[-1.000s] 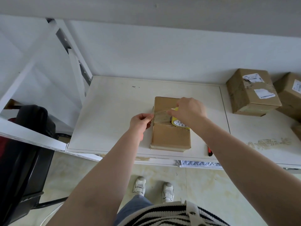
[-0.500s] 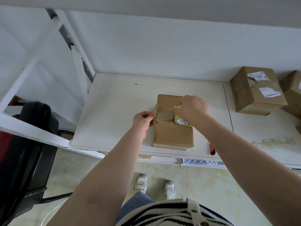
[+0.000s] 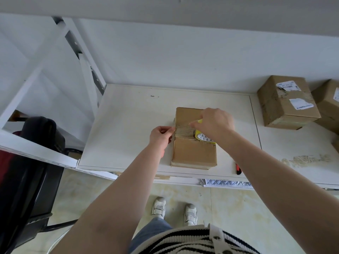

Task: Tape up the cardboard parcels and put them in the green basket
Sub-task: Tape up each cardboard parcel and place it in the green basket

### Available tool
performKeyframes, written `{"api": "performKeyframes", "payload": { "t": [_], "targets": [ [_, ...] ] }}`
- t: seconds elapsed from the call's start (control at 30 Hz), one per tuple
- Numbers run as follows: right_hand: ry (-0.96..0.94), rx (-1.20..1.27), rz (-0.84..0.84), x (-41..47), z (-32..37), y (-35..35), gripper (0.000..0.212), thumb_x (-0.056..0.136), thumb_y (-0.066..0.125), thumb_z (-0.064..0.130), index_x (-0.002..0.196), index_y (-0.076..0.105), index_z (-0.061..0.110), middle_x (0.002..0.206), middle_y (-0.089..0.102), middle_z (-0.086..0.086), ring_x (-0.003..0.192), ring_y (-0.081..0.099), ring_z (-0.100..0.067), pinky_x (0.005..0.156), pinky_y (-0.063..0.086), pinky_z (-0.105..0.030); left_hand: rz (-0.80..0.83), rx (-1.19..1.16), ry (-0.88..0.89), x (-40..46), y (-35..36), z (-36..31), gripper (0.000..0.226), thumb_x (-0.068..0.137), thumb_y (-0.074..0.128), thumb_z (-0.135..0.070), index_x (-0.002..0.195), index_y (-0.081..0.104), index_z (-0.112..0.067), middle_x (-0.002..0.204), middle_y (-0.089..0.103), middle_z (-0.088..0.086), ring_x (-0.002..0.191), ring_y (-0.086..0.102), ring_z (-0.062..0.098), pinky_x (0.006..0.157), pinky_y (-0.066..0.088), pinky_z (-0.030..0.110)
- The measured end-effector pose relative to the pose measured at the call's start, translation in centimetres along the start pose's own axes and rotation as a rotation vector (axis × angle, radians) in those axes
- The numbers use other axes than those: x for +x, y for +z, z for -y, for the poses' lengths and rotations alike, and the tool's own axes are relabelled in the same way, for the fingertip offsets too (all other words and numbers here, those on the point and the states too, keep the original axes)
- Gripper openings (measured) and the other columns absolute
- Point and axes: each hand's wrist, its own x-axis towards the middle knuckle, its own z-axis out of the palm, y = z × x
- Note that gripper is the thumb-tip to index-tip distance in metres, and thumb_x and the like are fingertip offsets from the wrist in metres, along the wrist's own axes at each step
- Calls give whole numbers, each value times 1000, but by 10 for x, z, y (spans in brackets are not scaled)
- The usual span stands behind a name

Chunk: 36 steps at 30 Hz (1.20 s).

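Left hand: pinching tape end at left edge of cardboard parcel, flat on bench. Right hand: over parcel's top, gripping yellow tape roll. Further parcels far right.

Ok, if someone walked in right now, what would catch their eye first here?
Probably the two hands working on the cardboard box in the middle of the white table: the left hand pinches the tape end at the box's left edge, while the right hand holds the yellow tape roll on top. Next, the labelled box against the wall, far right.
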Motion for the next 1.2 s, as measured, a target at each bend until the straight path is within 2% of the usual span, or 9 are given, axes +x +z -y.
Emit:
{"api": "performKeyframes", "payload": {
  "t": [0.07, 0.17, 0.27, 0.4, 0.5, 0.6, 0.77, 1.07, 1.2],
  "targets": [
    [-2, -5, -5, 1, 1, 1, 47, 84, 56, 63, 91, 67, 18, 63, 54, 5, 60, 52, -17, 47, 29, -24, -67, 95, 56, -1, 0, -1, 28, 87, 74, -25, 101, 54, -12, 98, 57, 4, 83, 55, 19, 81, 51, 33],
    [-9, 1, 0, 1, 0, 2, 49, 83, 56, 64, 98, 69, 19, 64, 53, 5, 66, 54, -20, 47, 29, -23, -184, 433, 248, -3, 2, -1, 25, 88, 71, -31, 94, 52, -17, 104, 50, 5, 91, 51, 22, 78, 41, 30],
    [-10, -6, -13, 2, 0, 4, 50, 84, 56, 66, 98, 70, 20, 65, 52, 5, 66, 53, -21, 47, 27, -22, -272, 806, 388, -7, 4, -1, 21, 94, 60, -40, 87, 54, -21, 95, 46, -1, 88, 47, 21, 80, 39, 33],
    [-8, -5, -14, 2, -1, 4, 49, 85, 56, 64, 96, 69, 18, 64, 54, 5, 63, 52, -19, 48, 29, -23, -258, 1027, 505, -13, 6, 2, 28, 102, 42, -37, 87, 55, -19, 86, 53, -1, 83, 55, 25, 79, 34, 35],
    [-5, -9, -14, 1, -1, 4, 47, 84, 56, 63, 94, 69, 19, 61, 52, 5, 62, 52, -20, 46, 27, -22, -195, 1072, 534, -13, 8, 4, 34, 106, 29, -29, 80, 47, -18, 78, 50, 0, 79, 55, 28, 74, 31, 33],
    [-8, -17, -14, 1, -1, 3, 47, 84, 57, 63, 94, 68, 19, 62, 51, 4, 66, 53, -22, 46, 26, -23, -178, 1087, 561, -12, 8, 6, 33, 107, 26, -28, 82, 45, -18, 74, 47, -3, 73, 48, 25, 73, 31, 33],
    [-24, -47, -28, 1, 1, 5, 39, 86, 57, 55, 94, 68, 18, 61, 50, 5, 62, 51, -20, 45, 26, -23, -124, 1059, 494, -11, 14, 8, 37, 106, 26, -38, 79, 40, -18, 66, 44, -5, 69, 47, 26, 72, 33, 35],
    [-53, -54, -29, -2, 4, 6, 40, 86, 58, 57, 92, 70, 19, 58, 46, 7, 61, 49, -19, 46, 24, -22, -117, 1010, 443, -11, 14, 11, 36, 106, 26, -38, 80, 39, -18, 64, 45, -5, 65, 47, 26, 65, 31, 34],
    [-44, -51, -31, -2, 4, 6, 44, 85, 57, 60, 89, 70, 18, 56, 47, 6, 52, 44, -15, 45, 23, -23, -107, 1004, 398, -10, 15, 12, 38, 106, 25, -42, 82, 41, -17, 64, 47, -5, 65, 49, 27, 64, 34, 34]
  ]
}}
